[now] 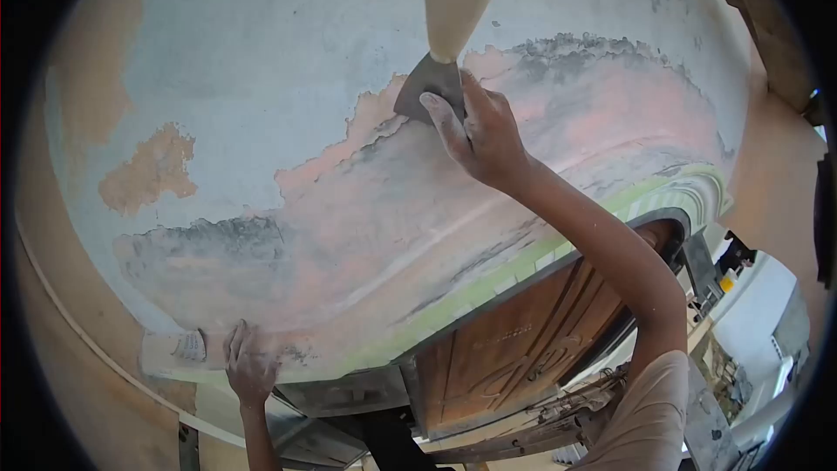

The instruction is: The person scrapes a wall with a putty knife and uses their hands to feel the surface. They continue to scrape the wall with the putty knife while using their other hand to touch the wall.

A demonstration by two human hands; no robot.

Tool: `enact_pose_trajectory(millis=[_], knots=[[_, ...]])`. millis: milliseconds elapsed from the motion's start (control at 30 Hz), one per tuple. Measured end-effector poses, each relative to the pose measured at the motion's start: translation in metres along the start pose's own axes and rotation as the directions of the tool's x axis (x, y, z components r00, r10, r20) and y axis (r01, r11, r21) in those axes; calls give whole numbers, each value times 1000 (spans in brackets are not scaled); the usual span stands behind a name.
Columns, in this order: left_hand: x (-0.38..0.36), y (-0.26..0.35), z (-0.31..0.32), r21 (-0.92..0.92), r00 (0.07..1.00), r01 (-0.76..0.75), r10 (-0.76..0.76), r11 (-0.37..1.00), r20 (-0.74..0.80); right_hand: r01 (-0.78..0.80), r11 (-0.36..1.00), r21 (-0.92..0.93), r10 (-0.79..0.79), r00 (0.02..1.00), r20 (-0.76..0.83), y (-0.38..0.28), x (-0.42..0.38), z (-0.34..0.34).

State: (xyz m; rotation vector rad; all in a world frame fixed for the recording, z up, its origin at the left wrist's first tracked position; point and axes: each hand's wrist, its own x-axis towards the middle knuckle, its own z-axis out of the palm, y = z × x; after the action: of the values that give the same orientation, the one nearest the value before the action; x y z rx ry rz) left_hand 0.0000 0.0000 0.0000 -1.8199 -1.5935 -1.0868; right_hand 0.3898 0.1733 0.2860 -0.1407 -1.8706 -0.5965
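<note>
Cream-handled scraper (448, 42) over upper edge of peeling patch (418, 187) on wall (261, 61); blade (418, 92) pinched by thumb and fingers of right hand (488, 135), handle (460, 4) jutting upward, away from wrist. Left hand (251, 365) well apart, low left, fingers laid on wall, nothing seen in grasp.

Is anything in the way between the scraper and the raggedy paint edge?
Nothing that I can see. The right hand pinches the scraper by its blade, right by the ragged paint edge; I can't tell if they touch.
</note>
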Motion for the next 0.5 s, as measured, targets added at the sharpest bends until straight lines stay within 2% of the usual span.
enact_pose_trajectory(millis=[67, 100, 167, 267, 367, 433, 500], knots=[[0, 3, 2, 40, 1000, -21, 21, 999, 6, -288, 936, 202, 304, 951, -52, 3, 6, -2], [7, 0, -7, 52, 999, -43, 42, 998, 11, -313, 921, 231, 339, 937, -80, 2, 5, -3], [6, 7, -6, 52, 999, -43, 43, 998, 3, -341, 894, 291, 381, 920, -91, 5, -2, -4], [5, 4, 3, 77, 991, -72, 81, 994, -109, -284, 904, 318, 333, 936, -111, 6, -6, -3], [41, 25, -6, 131, 981, -170, 180, 977, -75, -376, 875, 304, 390, 921, 14, 7, -5, -10], [97, 48, -22, 147, 913, -384, 398, 912, -85, -414, 850, 325, 427, 904, 35, 7, -2, -14], [159, 81, -39, 172, 869, -475, 491, 863, -65, -435, 835, 338, 443, 895, 57, 13, -1, -17]])
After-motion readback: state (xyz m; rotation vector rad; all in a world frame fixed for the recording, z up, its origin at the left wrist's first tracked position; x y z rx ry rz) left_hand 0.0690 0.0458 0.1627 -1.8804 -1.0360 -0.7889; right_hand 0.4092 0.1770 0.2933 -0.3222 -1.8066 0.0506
